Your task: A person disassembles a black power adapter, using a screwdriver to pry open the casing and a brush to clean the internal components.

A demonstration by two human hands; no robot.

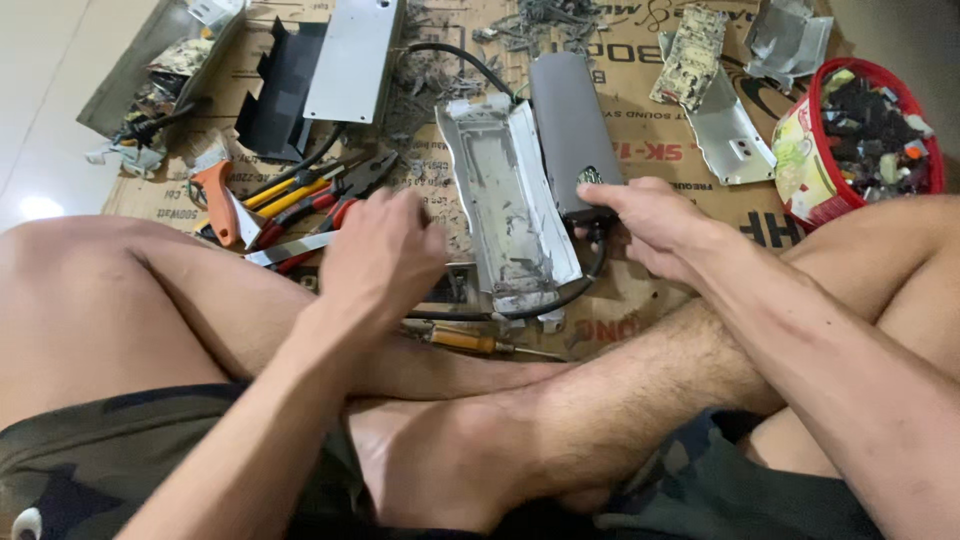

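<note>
Grey and smooth, the long metal casing lies on the cardboard sheet just in front of the person's crossed legs, its near end under the right hand. That hand reaches in from the right with the wrist low and the fingers stretched forward, fingertips pressing on the casing's near end where a black cable leaves it; the hand is spread rather than closed round anything. Just beside the casing, touching its left edge, lies an opened silver shell, scuffed and dusty inside. The left hand hovers near the shell's left side, knuckles up and fingers curled into a loose fist; whether it grips something cannot be told from here. Below it a screwdriver with an amber handle rests by the shin. Further left sit pliers with red and yellow grips and an orange utility knife. Well apart, at the far right, a red basket holds small dark parts, with a circuit board beyond it.
</note>
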